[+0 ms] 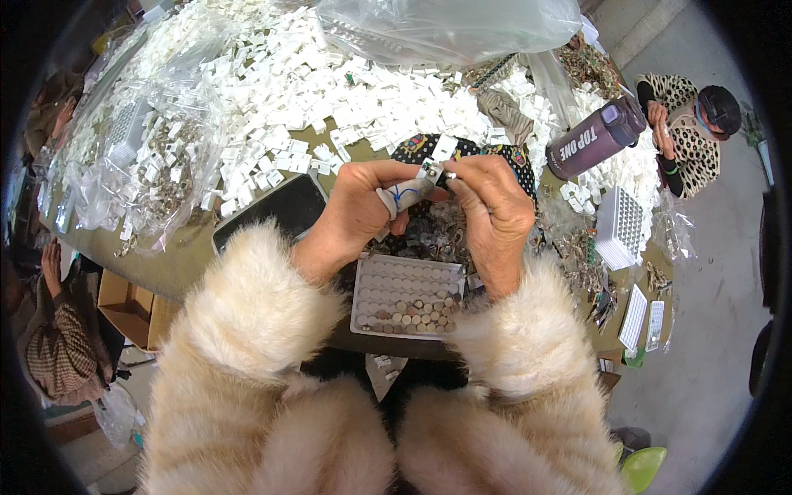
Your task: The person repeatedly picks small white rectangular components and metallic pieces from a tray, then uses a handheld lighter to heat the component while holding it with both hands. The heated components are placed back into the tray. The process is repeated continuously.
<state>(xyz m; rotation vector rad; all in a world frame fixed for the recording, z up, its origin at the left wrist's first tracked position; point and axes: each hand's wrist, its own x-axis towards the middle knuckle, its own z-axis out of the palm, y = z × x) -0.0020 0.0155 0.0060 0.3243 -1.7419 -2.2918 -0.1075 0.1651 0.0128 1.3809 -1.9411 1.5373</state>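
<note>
Left hand (360,210) and right hand (488,213) meet, both pinching a small white plastic clip (431,172); compartment tray (407,295) lies at 6 o'clock beneath, white clip heap (289,82) crowding 11 o'clock.

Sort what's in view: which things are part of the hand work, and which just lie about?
In use: left hand, right hand, small white piece, grey tool, tray of round parts.
Lying about: purple bottle, black tablet, clear bag, white grid tray.

A small white square piece (428,171) sat pinched above a grey tool (406,195), over a tray (406,294) of round discs.
</note>
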